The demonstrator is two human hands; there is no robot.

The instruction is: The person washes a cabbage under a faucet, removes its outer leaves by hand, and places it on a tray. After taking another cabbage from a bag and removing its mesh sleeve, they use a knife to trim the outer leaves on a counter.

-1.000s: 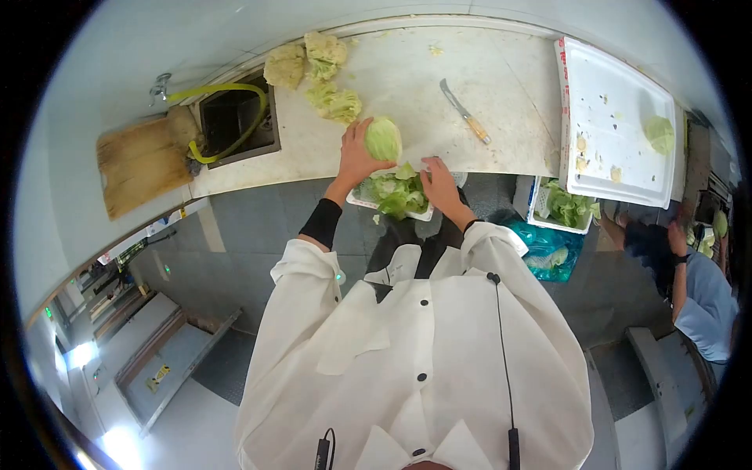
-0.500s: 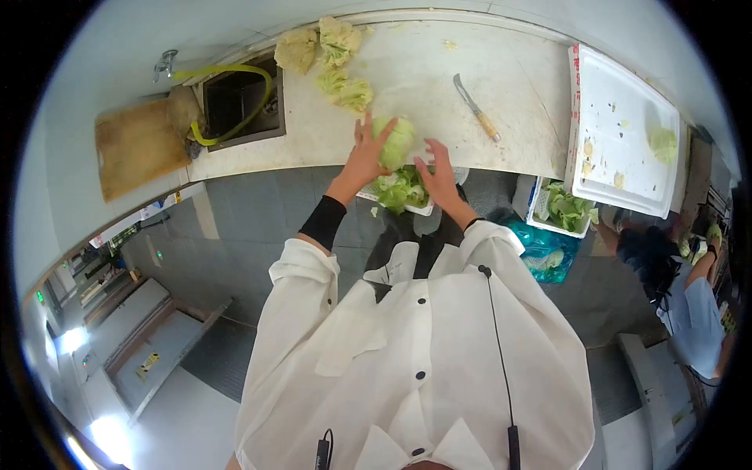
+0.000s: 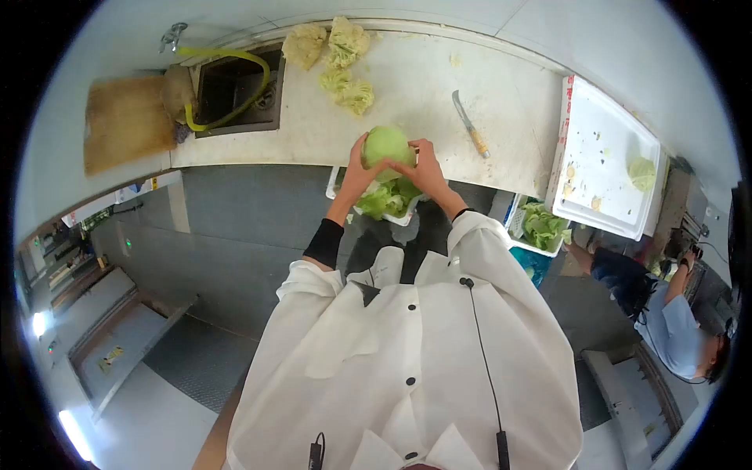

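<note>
A round pale green cabbage (image 3: 387, 146) is held between both hands at the front edge of the white counter (image 3: 423, 86). My left hand (image 3: 360, 166) wraps its left side, and my right hand (image 3: 421, 166) grips its right side; the thumbs come close together below it. Directly beneath is a white container with loose green leaves (image 3: 385, 197). A curved knife with a wooden handle (image 3: 475, 135) lies on the counter to the right of the cabbage. Back left of my hands, several yellowish cauliflower-like heads (image 3: 348, 41) rest on the counter.
A sink (image 3: 235, 98) with a yellow hose (image 3: 254, 59) is on the left, beside a brown board (image 3: 125, 125). A white foam tray (image 3: 603, 157) with scraps stands at right, near a crate of leaves (image 3: 540, 227). Another person (image 3: 666, 313) is at far right.
My right hand has closed in on the cabbage, which both hands now hold over the counter's edge. The whole view has shifted slightly.
</note>
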